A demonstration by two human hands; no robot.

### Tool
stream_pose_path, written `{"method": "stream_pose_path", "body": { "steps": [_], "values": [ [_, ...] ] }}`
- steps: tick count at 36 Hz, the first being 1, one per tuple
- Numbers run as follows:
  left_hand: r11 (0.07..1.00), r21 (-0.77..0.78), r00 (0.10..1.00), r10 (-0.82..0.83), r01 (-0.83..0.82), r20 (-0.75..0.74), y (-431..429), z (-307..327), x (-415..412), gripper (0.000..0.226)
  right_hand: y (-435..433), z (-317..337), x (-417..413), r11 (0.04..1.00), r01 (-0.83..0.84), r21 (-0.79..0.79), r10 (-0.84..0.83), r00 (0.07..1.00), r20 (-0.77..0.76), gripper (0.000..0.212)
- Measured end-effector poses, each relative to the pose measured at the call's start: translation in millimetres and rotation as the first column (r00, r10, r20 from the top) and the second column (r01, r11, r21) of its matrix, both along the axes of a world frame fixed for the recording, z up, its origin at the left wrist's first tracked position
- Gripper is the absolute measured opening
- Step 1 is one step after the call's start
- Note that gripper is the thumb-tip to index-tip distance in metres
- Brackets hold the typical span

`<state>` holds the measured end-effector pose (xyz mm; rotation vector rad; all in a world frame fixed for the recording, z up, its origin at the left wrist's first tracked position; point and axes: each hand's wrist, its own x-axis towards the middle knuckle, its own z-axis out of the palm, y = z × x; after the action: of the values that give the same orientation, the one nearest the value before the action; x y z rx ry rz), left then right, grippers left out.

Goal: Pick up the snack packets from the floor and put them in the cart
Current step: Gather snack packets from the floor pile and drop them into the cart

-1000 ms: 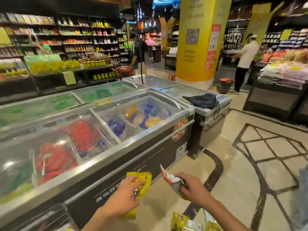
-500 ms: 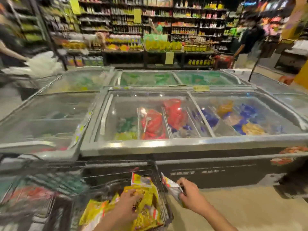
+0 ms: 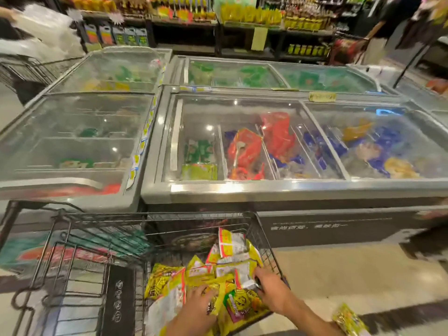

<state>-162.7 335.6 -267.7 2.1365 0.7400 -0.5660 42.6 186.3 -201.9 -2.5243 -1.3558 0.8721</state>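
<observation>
A wire shopping cart (image 3: 265,235) stands in front of the freezers, with a heap of yellow snack packets (image 3: 169,280) in its right end. My left hand (image 3: 196,309) rests low inside the cart on a yellow packet (image 3: 215,300), fingers curled on it. My right hand (image 3: 274,288) is inside the cart too, pinching the edge of a silver and white packet (image 3: 244,277) on the heap. One more yellow packet (image 3: 349,320) lies on the floor at the lower right, beside my right forearm.
Glass-topped chest freezers (image 3: 266,190) stand right behind the cart. Stocked shelves (image 3: 242,18) line the back. Another cart (image 3: 26,69) and a person's arm are at the far left, and a person (image 3: 378,40) stands at the far right. Tiled floor (image 3: 351,270) lies right of the cart.
The view swung left from the aisle onto the cart. Both hands, each with a packet, moved from above the floor down into the cart onto the heap.
</observation>
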Motion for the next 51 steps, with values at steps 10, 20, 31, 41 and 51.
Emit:
{"method": "stream_pose_path", "body": {
  "steps": [10,20,31,41,51],
  "values": [
    [1.000,-0.012,1.000,-0.006,0.006,-0.021,1,-28,-6,0.079,1,-25,-19,0.995,0.001,-0.103,-0.011,0.995,-0.096,0.030],
    [0.998,-0.033,0.997,0.053,-0.051,0.061,1,-8,27,0.066,-19,-22,-6,0.995,-0.045,-0.086,0.040,0.997,-0.064,0.048],
    [0.970,0.188,0.898,-0.216,0.153,0.384,-9,85,168,0.059,-117,34,80,0.949,0.284,0.135,-0.287,0.958,-0.003,0.043],
    [0.906,0.273,0.760,-0.420,0.322,0.497,-115,143,280,0.063,-313,103,142,0.685,0.633,0.361,-0.685,0.729,0.022,0.034],
    [0.779,0.317,0.673,-0.627,0.541,0.392,-272,152,348,0.056,-508,102,131,0.453,0.815,0.360,-0.870,0.492,-0.018,0.029]
  ]
}}
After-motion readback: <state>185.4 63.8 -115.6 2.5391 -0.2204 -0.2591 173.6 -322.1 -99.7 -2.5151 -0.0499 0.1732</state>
